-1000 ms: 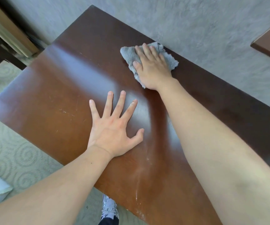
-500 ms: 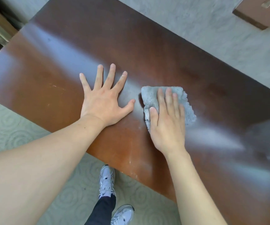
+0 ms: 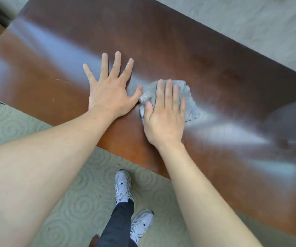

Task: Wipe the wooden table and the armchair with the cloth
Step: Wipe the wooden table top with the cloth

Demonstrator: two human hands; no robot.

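Glossy dark-brown wooden table, rectangular top, fills most of view; all positions given rel. to it. Crumpled grey terry cloth lies on tabletop, approx. mid-length, nearer the person's edge than the far edge. Right hand lies flat on cloth, fingers straight and close together, pressing it down; no curl round the fabric. Left hand flat on bare wood just beside cloth, fingers spread wide, holding nothing; thumb tip touching or nearly touching cloth's edge, cannot tell which. Small pale scuffs on wood left of that hand. Below table's near edge: pale green carpet w/ swirl pattern, two white trainers, dark trouser leg. Armchair not identifiable.
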